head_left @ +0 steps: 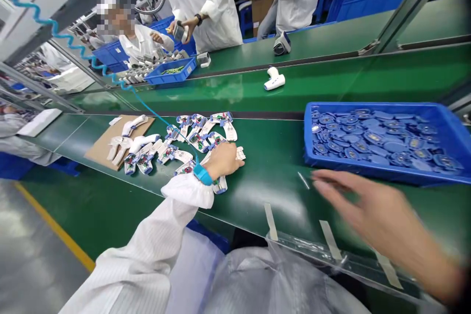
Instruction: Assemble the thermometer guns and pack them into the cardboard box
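Over on the green belt, left hand is curled on a pile of thermometer shells, can't tell if gripping; right hand open, blurry, near the blue tray.

Left hand: palm down on the near half of the desk, knuckles up, fingers curled forward and down, tips hidden from this view. Left forearm crosses in from lower left, covered by a white sleeve with a gathered cuff. Left wrist carries a blue strap. Right hand: over the desk, right of the left hand and well apart, motion-blurred, fingers loosely extended toward the left, empty as far as visible. Right forearm enters from the lower right corner, bare.
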The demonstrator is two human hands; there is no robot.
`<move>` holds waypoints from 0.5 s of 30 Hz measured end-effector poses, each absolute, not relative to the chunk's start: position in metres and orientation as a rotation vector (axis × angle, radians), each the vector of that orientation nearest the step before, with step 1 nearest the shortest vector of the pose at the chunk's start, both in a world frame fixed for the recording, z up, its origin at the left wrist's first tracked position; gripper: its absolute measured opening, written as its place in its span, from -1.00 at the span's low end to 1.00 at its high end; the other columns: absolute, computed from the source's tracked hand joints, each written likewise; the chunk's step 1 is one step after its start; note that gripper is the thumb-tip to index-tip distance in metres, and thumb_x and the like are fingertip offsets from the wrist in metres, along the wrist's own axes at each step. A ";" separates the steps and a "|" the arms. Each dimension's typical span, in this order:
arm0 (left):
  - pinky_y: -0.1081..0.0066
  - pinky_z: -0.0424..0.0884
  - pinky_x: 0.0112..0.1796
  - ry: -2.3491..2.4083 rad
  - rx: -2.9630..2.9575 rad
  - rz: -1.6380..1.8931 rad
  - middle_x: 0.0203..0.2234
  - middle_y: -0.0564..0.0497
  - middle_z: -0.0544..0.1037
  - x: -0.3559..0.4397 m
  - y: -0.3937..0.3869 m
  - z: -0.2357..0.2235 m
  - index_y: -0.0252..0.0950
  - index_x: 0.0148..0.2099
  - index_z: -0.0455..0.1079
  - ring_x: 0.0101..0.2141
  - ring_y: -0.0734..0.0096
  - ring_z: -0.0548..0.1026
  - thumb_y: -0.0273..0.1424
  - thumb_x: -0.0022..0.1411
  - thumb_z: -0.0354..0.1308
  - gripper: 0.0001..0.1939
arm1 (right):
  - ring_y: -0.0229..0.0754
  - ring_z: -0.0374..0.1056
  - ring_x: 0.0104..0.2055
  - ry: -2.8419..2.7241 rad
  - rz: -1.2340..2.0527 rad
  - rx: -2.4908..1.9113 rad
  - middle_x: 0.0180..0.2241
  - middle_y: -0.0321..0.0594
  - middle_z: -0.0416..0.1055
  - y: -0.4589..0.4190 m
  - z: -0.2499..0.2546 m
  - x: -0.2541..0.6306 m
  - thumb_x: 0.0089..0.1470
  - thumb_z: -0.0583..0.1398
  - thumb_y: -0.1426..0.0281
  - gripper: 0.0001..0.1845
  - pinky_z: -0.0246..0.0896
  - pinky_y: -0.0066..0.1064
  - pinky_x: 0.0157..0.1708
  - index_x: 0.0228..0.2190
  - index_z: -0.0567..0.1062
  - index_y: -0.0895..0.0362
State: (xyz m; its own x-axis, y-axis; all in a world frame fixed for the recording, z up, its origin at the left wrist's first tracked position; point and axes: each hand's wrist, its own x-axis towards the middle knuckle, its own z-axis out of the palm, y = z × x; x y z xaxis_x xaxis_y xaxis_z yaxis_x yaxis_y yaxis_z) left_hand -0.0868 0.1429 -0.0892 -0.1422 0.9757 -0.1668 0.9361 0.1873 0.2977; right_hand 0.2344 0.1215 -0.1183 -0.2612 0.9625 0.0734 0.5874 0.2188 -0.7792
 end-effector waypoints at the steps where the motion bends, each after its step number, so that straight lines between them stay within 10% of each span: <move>1: 0.31 0.39 -0.25 2.133 1.793 0.220 -0.43 -0.11 0.56 -0.088 0.142 -0.084 -0.28 -0.44 0.37 -0.28 0.08 0.58 -0.32 0.13 0.41 -0.72 | 0.04 0.56 -0.22 -1.950 0.997 -1.429 -0.21 -0.11 0.64 0.117 -0.117 0.217 0.14 0.25 -0.06 -0.52 0.49 -0.14 -0.20 -0.14 0.68 0.02; 8: 0.43 0.35 -0.45 1.536 0.819 1.509 -0.43 0.04 0.49 -0.054 0.107 -0.067 -0.28 -0.28 0.41 -0.49 0.46 0.39 -0.06 0.17 0.37 -0.61 | -0.04 0.48 0.15 -1.394 1.983 -1.126 0.16 -0.01 0.49 0.086 -0.112 0.139 0.20 0.23 -0.09 -0.33 0.39 -0.13 0.20 0.15 0.50 0.09; 12: 0.37 0.46 -0.31 1.290 0.714 1.329 -0.34 -0.03 0.55 0.002 0.060 -0.110 -0.28 -0.19 0.42 -0.39 0.39 0.50 -0.04 0.16 0.38 -0.57 | -0.05 0.41 0.22 -1.046 1.758 -1.083 0.22 -0.01 0.43 0.087 -0.112 0.125 0.23 0.19 -0.07 -0.35 0.37 -0.17 0.20 0.16 0.44 0.10; 15: 0.28 0.47 -0.21 1.391 1.002 1.075 -0.28 -0.08 0.56 0.016 0.036 -0.125 -0.28 -0.16 0.44 -0.27 0.29 0.53 -0.07 0.24 0.34 -0.62 | -0.08 0.55 -0.14 -1.164 1.615 -1.249 -0.15 -0.05 0.61 0.097 -0.113 0.145 0.21 0.21 -0.02 -0.47 0.45 -0.25 -0.11 -0.04 0.52 0.16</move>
State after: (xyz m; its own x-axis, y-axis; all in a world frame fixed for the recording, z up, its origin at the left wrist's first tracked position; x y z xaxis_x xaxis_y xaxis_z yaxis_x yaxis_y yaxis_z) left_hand 0.0159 0.0356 -0.1245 -0.0852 0.9670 -0.2400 0.0112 0.2418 0.9703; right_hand 0.1452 0.0973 -0.1126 -0.2218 0.9371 -0.2696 -0.0411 -0.2852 -0.9576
